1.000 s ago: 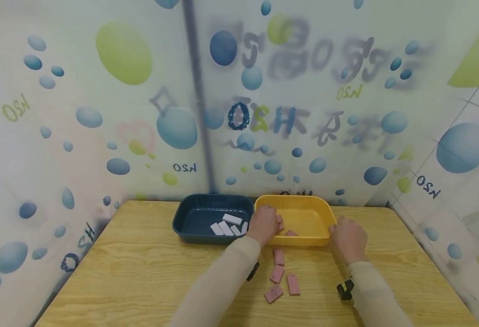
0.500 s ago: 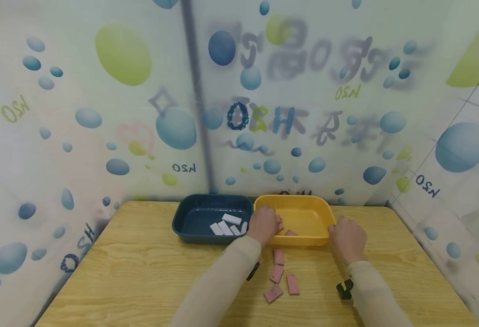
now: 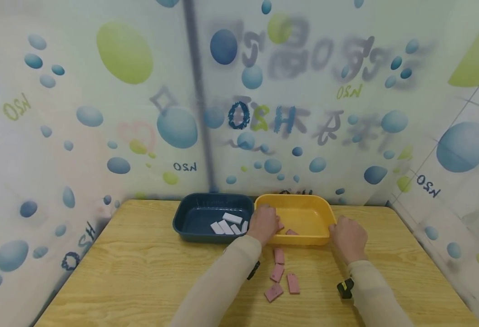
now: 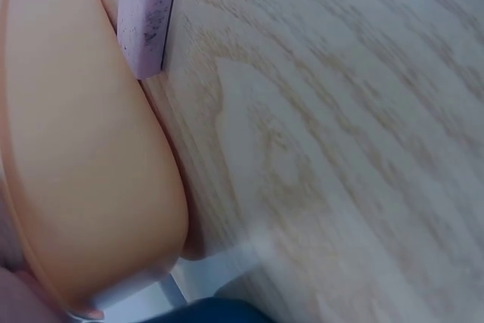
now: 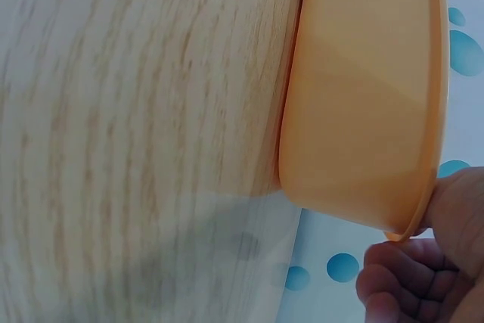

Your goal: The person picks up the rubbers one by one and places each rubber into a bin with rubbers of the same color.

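"Changes?"
"None visible: your left hand point(image 3: 264, 223) and right hand point(image 3: 348, 239) still grip opposite ends of the yellow tray point(image 3: 300, 240), held steady on the table point(image 3: 141, 268)."
"Surroundings?"
"Pink blocks point(image 3: 291, 232) inside; four loose blocks point(image 3: 277, 273) in front. Navy tray point(image 3: 206, 238), white blocks point(image 3: 225, 227) within, crowding your left."

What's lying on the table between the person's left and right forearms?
Four pink blocks, in front of the yellow tray; the head view shows them.

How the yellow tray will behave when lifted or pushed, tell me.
The yellow tray looks stiff, its walls showing no sag. Its low, broad shape should make it slide rather than tip. If tilted, pink blocks inside may slip along its smooth floor.
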Motion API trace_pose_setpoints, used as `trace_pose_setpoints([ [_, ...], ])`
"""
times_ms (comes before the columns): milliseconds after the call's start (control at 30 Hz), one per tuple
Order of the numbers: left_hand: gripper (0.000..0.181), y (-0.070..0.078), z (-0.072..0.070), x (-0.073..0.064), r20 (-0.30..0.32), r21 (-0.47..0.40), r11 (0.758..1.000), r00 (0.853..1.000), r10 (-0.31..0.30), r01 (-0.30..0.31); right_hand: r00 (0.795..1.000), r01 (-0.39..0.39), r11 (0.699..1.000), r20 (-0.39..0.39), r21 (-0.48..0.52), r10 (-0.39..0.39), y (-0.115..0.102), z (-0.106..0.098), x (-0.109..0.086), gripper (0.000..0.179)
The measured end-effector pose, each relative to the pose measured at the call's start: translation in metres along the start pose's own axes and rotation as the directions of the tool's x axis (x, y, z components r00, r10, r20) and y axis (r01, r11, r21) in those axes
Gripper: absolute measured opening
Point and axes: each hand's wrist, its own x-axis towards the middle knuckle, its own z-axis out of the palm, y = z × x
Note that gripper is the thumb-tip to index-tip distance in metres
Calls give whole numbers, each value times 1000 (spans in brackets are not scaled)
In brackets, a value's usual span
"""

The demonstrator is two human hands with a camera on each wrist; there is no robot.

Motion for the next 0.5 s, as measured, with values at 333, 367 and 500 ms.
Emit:
trace_pose_setpoints([
  [333, 27, -5, 1, -3, -35, -150, 989, 999, 8, -13, 999, -16, 1000, 28, 2, 16, -2, -3, -1, 32],
  [367, 26, -6, -1, -4, -35, -161, 987, 999, 13, -19, 1000, -14, 1000, 28, 2, 14, -2, -4, -1, 33],
  [500, 20, -7, -5, -9, -51, -165, 984, 997, 55, -63, 1000, -11, 1000, 27, 5, 11, -2, -3, -1, 33],
])
